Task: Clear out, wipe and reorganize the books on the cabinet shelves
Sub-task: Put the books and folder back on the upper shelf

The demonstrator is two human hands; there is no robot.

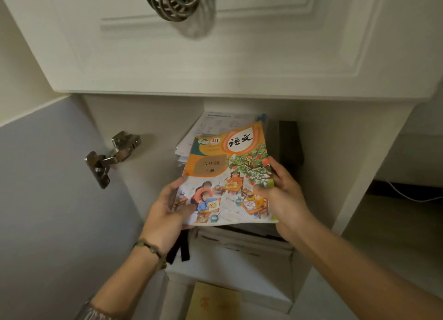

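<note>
- Left hand [165,214] grips the textbook [230,175] at its left edge.
- Right hand [285,197] grips its right edge.
- Papers [215,125] lie beyond, in the cabinet [318,151].

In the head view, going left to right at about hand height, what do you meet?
Open cabinet door → metal hinge → left hand → illustrated textbook → right hand → cabinet side panel.
</note>
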